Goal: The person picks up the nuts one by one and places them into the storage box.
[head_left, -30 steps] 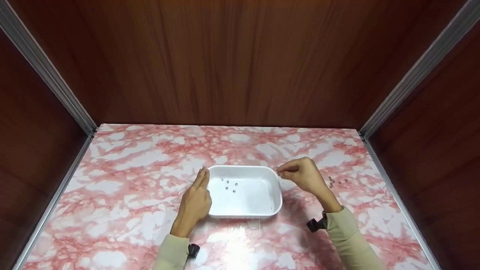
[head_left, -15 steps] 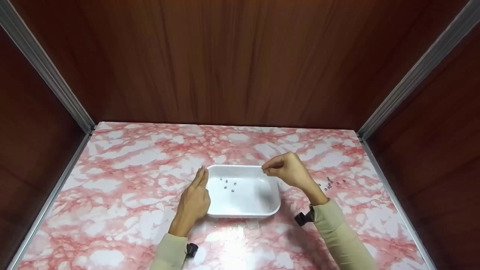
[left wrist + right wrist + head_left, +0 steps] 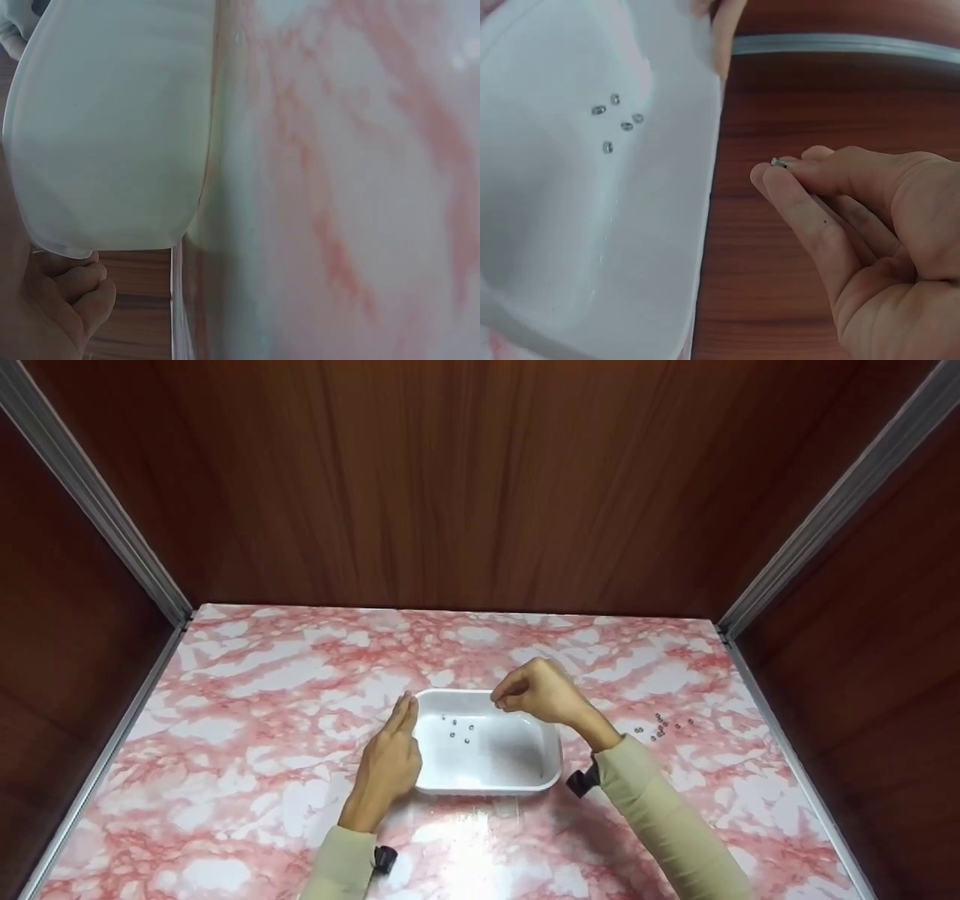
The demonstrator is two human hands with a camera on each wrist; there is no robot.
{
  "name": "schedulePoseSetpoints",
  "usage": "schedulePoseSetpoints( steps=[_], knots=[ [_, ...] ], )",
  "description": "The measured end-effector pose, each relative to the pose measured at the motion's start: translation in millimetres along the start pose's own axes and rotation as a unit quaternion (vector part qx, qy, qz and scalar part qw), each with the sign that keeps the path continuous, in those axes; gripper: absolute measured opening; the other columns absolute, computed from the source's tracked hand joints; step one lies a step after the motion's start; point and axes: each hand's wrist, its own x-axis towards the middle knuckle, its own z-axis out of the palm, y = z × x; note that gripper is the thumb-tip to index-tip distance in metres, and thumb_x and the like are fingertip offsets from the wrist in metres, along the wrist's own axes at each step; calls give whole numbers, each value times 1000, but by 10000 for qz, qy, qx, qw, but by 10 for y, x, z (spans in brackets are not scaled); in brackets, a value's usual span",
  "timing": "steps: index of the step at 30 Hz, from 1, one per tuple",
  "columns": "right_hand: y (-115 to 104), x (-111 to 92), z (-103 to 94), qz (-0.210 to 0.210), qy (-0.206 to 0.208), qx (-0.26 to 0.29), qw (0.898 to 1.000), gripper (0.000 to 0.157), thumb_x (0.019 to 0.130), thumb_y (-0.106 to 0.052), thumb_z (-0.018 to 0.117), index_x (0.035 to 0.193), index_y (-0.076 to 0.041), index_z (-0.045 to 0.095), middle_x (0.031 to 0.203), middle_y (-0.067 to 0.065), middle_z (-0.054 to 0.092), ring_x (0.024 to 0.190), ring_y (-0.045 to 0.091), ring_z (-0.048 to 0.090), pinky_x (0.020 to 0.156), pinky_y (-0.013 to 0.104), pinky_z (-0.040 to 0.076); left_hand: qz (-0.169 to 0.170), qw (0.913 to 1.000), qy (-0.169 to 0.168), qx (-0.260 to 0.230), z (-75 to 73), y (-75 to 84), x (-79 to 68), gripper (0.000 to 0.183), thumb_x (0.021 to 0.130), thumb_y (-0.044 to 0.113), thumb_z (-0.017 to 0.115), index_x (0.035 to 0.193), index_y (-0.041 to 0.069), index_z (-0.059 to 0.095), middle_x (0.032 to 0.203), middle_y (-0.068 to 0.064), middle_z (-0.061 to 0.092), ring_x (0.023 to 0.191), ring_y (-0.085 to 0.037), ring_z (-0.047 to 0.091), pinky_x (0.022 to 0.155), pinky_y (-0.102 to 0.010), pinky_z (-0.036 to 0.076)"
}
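A white rectangular tray [image 3: 487, 790] stands on the table, with several small metal nuts [image 3: 453, 734] lying in its left half. My left hand [image 3: 390, 757] rests against the tray's left side, two fingers straight along the wall. Its other fingers are partly hidden in the head view. My right hand [image 3: 551, 694] is above the tray's far rim, thumb and fingertips together. The right wrist view shows one small metal nut [image 3: 778, 162] pinched between those fingertips.
A loose group of several nuts [image 3: 660, 727] lies on the table right of the tray. The tabletop [image 3: 247, 720] has a red and white marbled pattern. Brown wood-grain panels [image 3: 450, 495] with grey metal corner strips enclose the back and sides.
My right hand has moved left from beside the tray's right rim to above its far rim, still pinching the nut. The left hand stays at the tray's side.
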Motion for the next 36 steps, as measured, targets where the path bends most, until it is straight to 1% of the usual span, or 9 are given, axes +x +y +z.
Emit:
schedulePoseSetpoints(
  steps=[6,9,13,17,23,25,29,33,36],
  knots=[
    [-6,122,109,-39,-363,115,9993,11,87,1,77,95,-3,84,93,11,83,84,15,79,73,25,62,1,10000,23,21,12,-7,6,54,104,8,46,157,-4,42,169,-19,38,156,-35,40,119,-49,45],
    [2,190,180,-94,-558,158,9983,11,88,1,76,96,-1,84,93,12,83,85,16,80,75,25,62,8,10000,32,22,7,-8,5,54,105,7,46,157,-4,42,169,-18,38,155,-35,41,109,-47,54],
    [9,265,259,-95,-686,232,9973,11,89,2,76,98,2,83,93,13,83,87,18,81,76,25,63,8,10000,47,41,6,-5,8,55,104,7,47,157,-4,42,169,-18,38,154,-35,42,103,-47,56],
    [14,298,303,-82,-627,184,9978,11,89,3,76,98,3,82,92,13,83,86,15,80,75,22,61,-4,10000,54,66,10,-2,7,55,103,8,46,157,-2,43,169,-17,39,153,-35,44,110,-49,53],
    [18,310,356,-312,-418,-386,9979,9,88,0,77,93,-3,84,92,9,83,80,9,76,69,20,58,-52,10000,54,59,10,-1,4,55,104,8,46,158,-2,43,169,-17,39,152,-35,45,113,-49,50],
    [25,311,376,-367,-317,-505,9975,9,89,-1,77,92,-5,84,94,9,83,82,11,76,70,21,59,-66,10000,25,36,11,-1,5,55,104,8,46,158,-2,42,169,-17,38,152,-36,45,112,-49,51],
    [34,317,410,-436,-145,-534,9975,9,90,-1,77,93,-5,84,97,9,83,87,17,79,74,27,63,-60,10000,-12,22,7,-5,8,55,105,9,45,158,-2,41,169,-18,38,152,-36,45,108,-49,54],
    [29,323,442,-593,-136,-596,9964,9,90,-2,77,93,-5,84,97,9,83,92,21,81,80,34,65,-55,10000,16,1,12,-16,5,55,104,9,46,158,-2,42,169,-17,38,153,-35,44,114,-48,50],
    [29,321,460,-669,-198,-705,9951,9,91,-5,77,96,-3,84,98,9,83,92,21,80,83,36,65,-67,10000,1,-48,13,-20,2,55,104,9,46,158,-1,42,170,-17,38,154,-34,42,119,-48,45]
  ],
)
